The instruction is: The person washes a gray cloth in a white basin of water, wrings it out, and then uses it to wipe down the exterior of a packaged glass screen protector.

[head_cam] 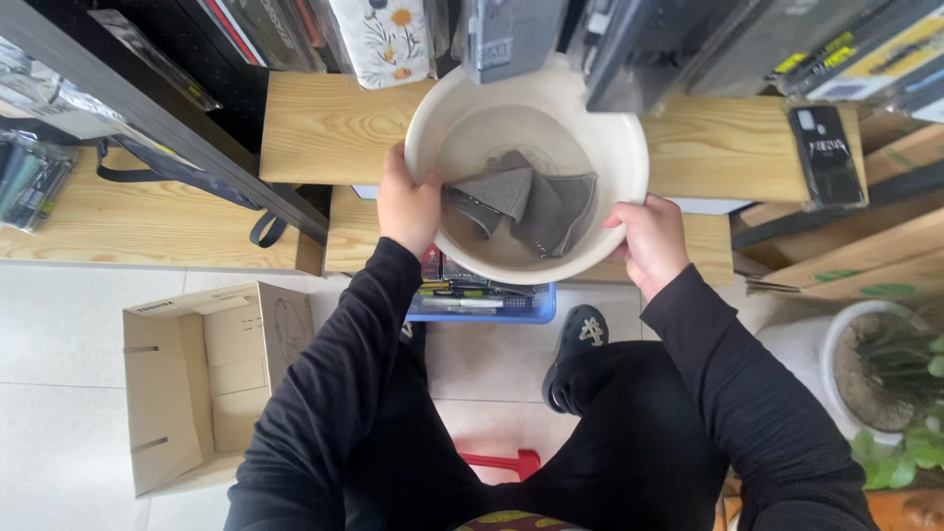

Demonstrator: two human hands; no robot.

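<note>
You held a round white basin (526, 162) at chest height, over the edge of the lower wooden shelf (334, 128). A grey cloth (536, 206) lay crumpled in shallow water at the bottom of the basin.

Packages: flat packets hung along the top of the view. A white packet with a yellow flower print (383, 39) hung left of the basin; a grey packet (506, 34) hung directly above its rim; a black rectangular packet (826, 152) lay on the shelf to the right. An open brown cardboard box (211, 379) stood on the tiled floor (59, 374) at lower left. A blue tray (482, 300) of small goods sat under the basin. A white plant pot (870, 369) stood at right.

Hand pose: your left hand (408, 206) gripped the left rim, thumb inside the basin. Your right hand (649, 241) clasped the lower right rim, fingers curled beneath it. Both forearms, in black sleeves, extended forward with elbows bent.
</note>
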